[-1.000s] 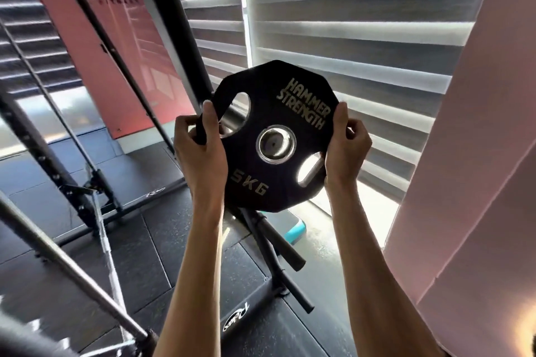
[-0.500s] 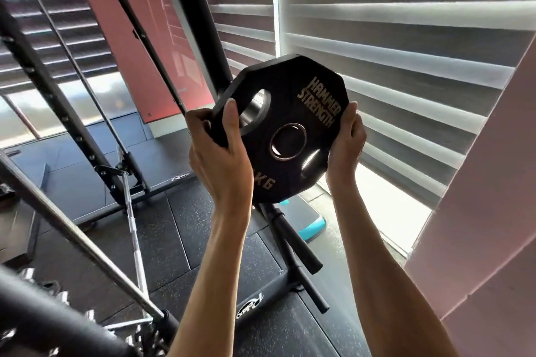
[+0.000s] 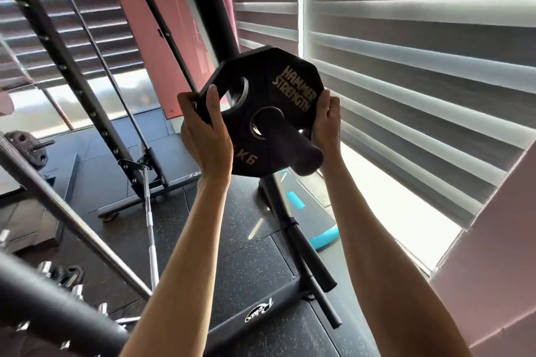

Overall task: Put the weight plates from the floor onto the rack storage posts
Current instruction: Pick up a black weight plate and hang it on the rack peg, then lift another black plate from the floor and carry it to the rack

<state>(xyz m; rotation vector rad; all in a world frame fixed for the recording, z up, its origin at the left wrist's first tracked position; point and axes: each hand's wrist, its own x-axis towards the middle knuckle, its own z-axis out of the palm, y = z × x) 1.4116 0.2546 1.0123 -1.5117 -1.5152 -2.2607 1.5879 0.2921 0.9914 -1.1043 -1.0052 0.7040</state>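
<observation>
From the head camera, I have the weight plate raised in front of me, one hand on each side, because a grip at opposite edges lets me steer its centre hole squarely. My left hand wraps the near-left edge, thumb over the face and fingers hooked behind, beside one of the cut-out grip holes. My right hand clamps the right edge, fingers curled behind the rim. Both hands are closed tight on the plate, not spread.

The plate sits on the storage post, which pokes through the hole toward me; light shows at the hole's lower left, so the fit is loose. The plate tilts slightly, matching the post's angle. Behind it rises the rack upright. I judge the plate needs pushing further back toward the upright before I let go.
</observation>
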